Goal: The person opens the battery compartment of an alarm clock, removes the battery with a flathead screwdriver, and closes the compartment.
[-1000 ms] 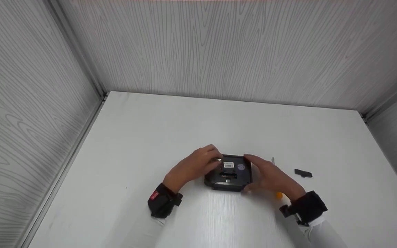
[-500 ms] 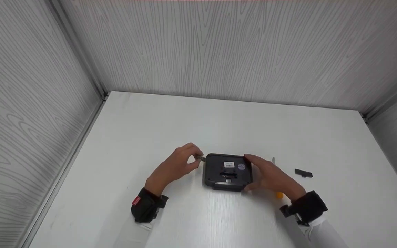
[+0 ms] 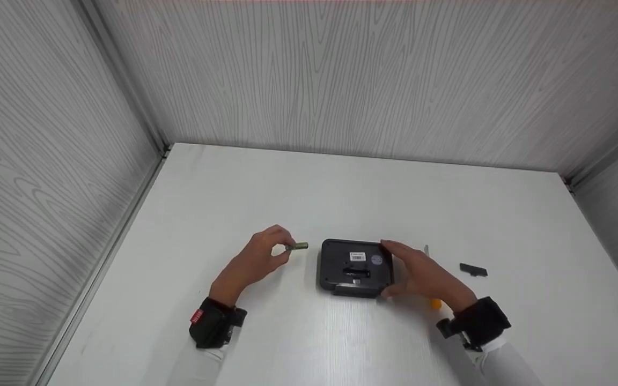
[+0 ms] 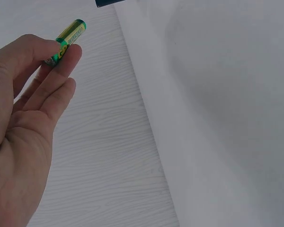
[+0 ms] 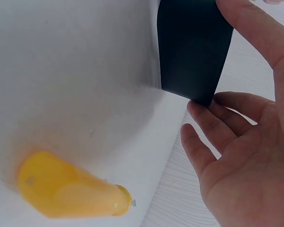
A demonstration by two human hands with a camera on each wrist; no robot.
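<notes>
Between thumb and fingertips, my left hand (image 3: 252, 260) pinches a green and gold battery (image 3: 300, 246). In the left wrist view, "GP" lettering shows on the battery (image 4: 69, 39), one end of which lies between the fingers. To its right, apart from it, a black, rounded rectangular device (image 3: 336, 262) lies back side up on the table, with a white label and an open slot in the middle. My right hand (image 3: 421, 272) grips the device's right edge, thumb on the near corner and fingers at the far one. The right wrist view shows the device's dark side (image 5: 194, 49).
A screwdriver with a yellow handle (image 5: 68, 187) lies on the table by my right hand, mostly hidden under the forearm in the head view. Farther right is a small black cover (image 3: 473, 269). Grey wood-grain panels (image 3: 314, 75) wall the white table (image 3: 244, 187) at the back and sides.
My left hand has drawn back leftward from over the device, bringing the battery out into view. My right hand and the device have stayed in place.
</notes>
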